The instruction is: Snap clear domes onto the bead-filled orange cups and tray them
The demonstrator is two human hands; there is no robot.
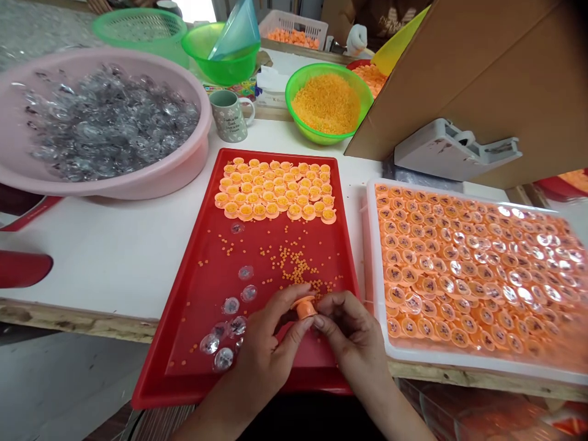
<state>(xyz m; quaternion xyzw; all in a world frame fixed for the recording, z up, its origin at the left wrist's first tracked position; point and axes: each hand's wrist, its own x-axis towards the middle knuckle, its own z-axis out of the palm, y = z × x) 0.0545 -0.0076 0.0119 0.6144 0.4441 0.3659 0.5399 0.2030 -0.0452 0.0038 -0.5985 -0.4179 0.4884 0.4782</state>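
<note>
Over the near part of a red tray (pixel 202 269), my left hand (pixel 271 337) grips a small orange toy cup (pixel 306 308) with a saucer-like rim. From the other side, my right hand (pixel 351 331) pinches the same cup by its edge. Several clear plastic discs (pixel 223 359) lie on the tray left of my hands. Loose yellow beads (pixel 296 263) are scattered just beyond my fingers. Rows of orange toy cups with yellow beads inside (pixel 260 196) fill the tray's far end.
On the right stands a white plastic bin (pixel 383 294) packed with capped orange cups. A pink basin (pixel 202 147) of clear discs is at left. Behind the tray are a mug (pixel 227 119) and a green bowl (pixel 298 119) of yellow beads. A tape dispenser (pixel 441 150) sits by cardboard (pixel 482 79).
</note>
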